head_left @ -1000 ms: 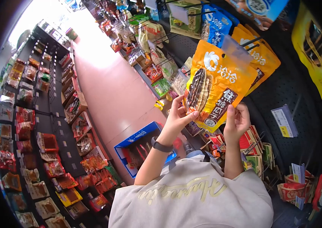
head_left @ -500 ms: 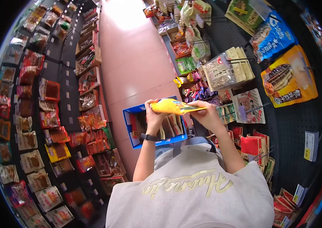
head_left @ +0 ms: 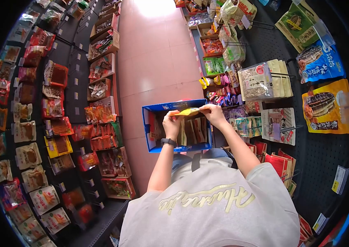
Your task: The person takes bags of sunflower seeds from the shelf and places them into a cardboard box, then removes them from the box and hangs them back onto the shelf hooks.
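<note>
A yellow-orange snack bag is held edge-on between my two hands, above a blue cardboard box. My left hand, with a dark band on the wrist, grips the bag's left end. At its right end, the fingers of my right hand are closed on the bag. Several packets stand upright inside the box below. A similar orange bag hangs on the right rack, under a blue bag.
Shelves of packaged snacks line the left side. Along the right, hooks hold white packs and red packs. A pink tiled aisle runs ahead. A price tag sticks out at the lower right.
The bag, first raised facing the camera by the right rack, has come down to the left over the box and tilted edge-on. The view has turned toward the aisle and box.
</note>
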A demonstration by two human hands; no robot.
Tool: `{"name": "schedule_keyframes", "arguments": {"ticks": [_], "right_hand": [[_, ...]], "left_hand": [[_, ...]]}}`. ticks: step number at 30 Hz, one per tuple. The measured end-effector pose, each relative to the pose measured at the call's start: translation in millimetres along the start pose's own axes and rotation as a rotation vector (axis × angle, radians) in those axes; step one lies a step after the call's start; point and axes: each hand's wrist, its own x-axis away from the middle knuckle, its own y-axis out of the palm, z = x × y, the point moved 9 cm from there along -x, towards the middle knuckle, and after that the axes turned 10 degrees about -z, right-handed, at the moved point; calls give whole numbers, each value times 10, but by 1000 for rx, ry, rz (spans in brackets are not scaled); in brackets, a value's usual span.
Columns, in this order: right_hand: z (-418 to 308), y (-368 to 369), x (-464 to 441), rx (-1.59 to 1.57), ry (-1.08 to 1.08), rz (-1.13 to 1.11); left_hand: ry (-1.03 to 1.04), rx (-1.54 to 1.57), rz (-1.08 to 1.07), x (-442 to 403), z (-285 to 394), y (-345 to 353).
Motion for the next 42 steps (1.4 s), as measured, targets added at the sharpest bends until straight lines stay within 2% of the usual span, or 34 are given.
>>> {"name": "schedule_keyframes", "arguments": {"ticks": [2,6,8,10,12,15,17,22,25,28,32,34,37,38,40,42], "right_hand": [[238,79,-2,34,45,-25],[231,106,29,299,199,-22],[270,227,11,515,179,-31],[279,354,-21,736,182,-84],[333,582,-55,968,69,-160],[379,852,-83,1076,42,-257],[503,956,-103,1132,136,-319],[553,954,-168,1111,286,-403],[450,849,-141,1010,216,-345],[211,657,-32,903,133,-252],[-46,166,246,474,138,-140],[-78,-125,437,307,141,-9],[-248,-660,722,240,63,294],[-146,-796,830,-26,221,354],[-317,-1212,1161,-214,111,770],[-718,-1615,1446,-87,-59,975]], "left_hand": [[43,-69,-13,-33,-174,42],[48,-293,-71,-48,-163,107],[-2,-325,-121,-88,-169,146],[56,-459,-112,-153,-229,182],[88,-598,-125,-222,-276,224],[110,-817,-180,-275,-336,298],[159,-957,-220,-299,-347,383],[92,-935,-255,-269,-483,464],[113,-937,-240,-221,-451,495],[209,-857,-143,-150,-311,462],[136,-647,-108,-149,-211,374],[224,-510,3,-145,100,355],[289,-282,65,-230,664,490],[320,-213,51,-260,924,578],[321,27,0,-327,1372,787],[374,208,-75,-344,1840,1055]]}}
